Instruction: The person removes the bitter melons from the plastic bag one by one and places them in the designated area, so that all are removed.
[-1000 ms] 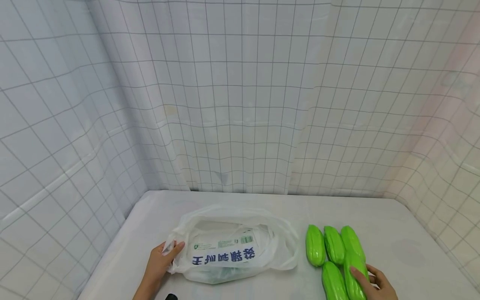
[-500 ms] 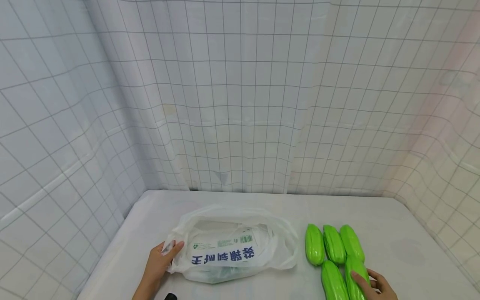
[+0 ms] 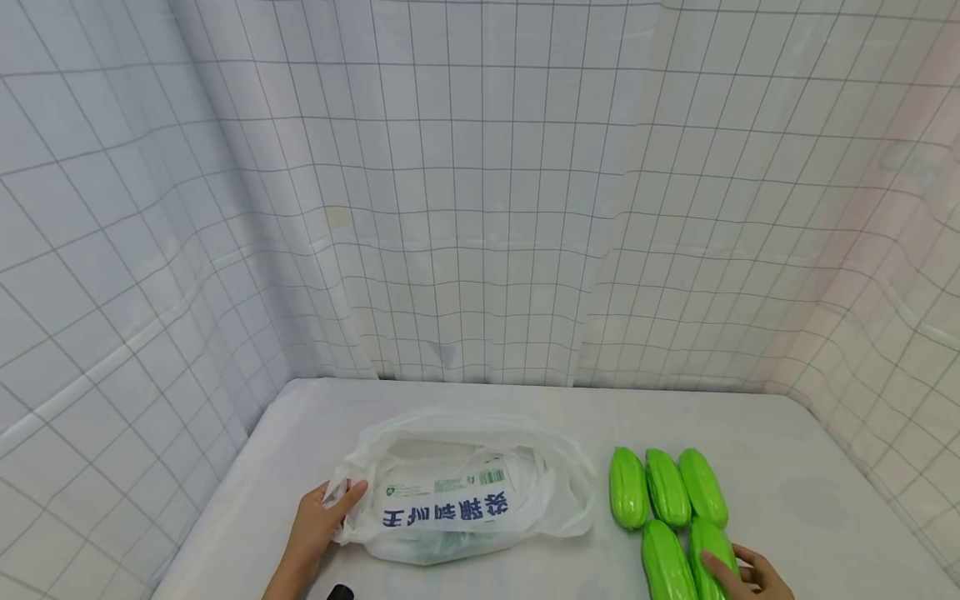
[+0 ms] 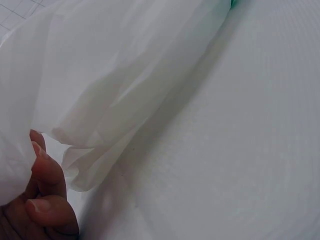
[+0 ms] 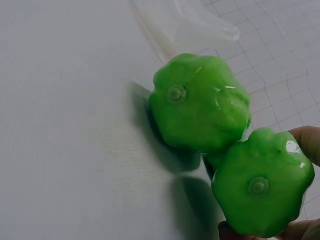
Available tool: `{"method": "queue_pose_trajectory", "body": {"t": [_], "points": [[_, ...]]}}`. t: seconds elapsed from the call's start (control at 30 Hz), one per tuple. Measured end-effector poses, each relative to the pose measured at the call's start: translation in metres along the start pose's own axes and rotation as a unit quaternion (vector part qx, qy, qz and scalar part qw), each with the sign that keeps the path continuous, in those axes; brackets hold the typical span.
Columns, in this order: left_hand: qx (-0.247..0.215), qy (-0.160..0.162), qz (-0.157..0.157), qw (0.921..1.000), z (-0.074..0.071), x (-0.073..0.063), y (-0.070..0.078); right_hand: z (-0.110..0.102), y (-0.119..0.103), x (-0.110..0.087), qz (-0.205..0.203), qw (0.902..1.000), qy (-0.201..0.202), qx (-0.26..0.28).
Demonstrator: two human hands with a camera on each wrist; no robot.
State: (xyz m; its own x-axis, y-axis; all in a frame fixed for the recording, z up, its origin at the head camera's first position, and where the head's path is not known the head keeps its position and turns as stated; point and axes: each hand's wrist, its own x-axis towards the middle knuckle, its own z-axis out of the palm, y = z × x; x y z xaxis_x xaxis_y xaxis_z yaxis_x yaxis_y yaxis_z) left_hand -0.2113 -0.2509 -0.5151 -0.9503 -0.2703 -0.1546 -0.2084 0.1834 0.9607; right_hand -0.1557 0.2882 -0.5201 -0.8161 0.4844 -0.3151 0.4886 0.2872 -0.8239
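My left hand point(image 3: 319, 518) pinches the left edge of a white plastic bag point(image 3: 442, 546), whose mouth gapes upward; blue lettering and a barcode show inside. In the left wrist view, curled fingers point(image 4: 50, 175) hold the thin plastic bag point(image 4: 125, 65). On the right, my right hand point(image 3: 753, 575) grips a ridged, bright green gourd point(image 3: 712, 546) at the front of a group of similar ones. Its rounded, stubbed end faces the right wrist view, where the gripped gourd point(image 5: 262, 185) sits between thumb and fingers. Another gourd point(image 5: 200, 102) lies beside it.
Three more green gourds stand in a back row, the leftmost gourd point(image 3: 628, 492) nearest the bag. A front-row gourd point(image 3: 666, 562) lies left of the held one. A small black object point(image 3: 341, 592) is at the bottom edge. Grid-patterned curtains point(image 3: 480, 208) surround the white table point(image 3: 810, 467).
The gripped gourd has come down toward the front, off its overlap with the back-row gourd, and now lies beside its front-row neighbour. My left hand and the bag stay put.
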Motion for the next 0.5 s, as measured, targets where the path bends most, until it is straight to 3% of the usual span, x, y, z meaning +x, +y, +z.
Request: {"method": "queue_pose_trajectory", "body": {"t": [0.17, 0.3, 0.5], "points": [[0.0, 0.0, 0.007, 1.0, 0.0001, -0.0011, 0.0012, -0.0013, 0.0031, 0.0006, -0.004, 0.9999, -0.015, -0.002], [0.002, 0.001, 0.005, 1.0, 0.0002, -0.0016, 0.0016, 0.0017, 0.0054, 0.001, -0.006, 0.9999, 0.004, 0.009], [0.01, 0.003, 0.0, 0.9999, 0.0001, -0.0017, 0.0014, 0.0023, 0.005, 0.0001, -0.013, 0.9999, 0.002, 0.0]]}}
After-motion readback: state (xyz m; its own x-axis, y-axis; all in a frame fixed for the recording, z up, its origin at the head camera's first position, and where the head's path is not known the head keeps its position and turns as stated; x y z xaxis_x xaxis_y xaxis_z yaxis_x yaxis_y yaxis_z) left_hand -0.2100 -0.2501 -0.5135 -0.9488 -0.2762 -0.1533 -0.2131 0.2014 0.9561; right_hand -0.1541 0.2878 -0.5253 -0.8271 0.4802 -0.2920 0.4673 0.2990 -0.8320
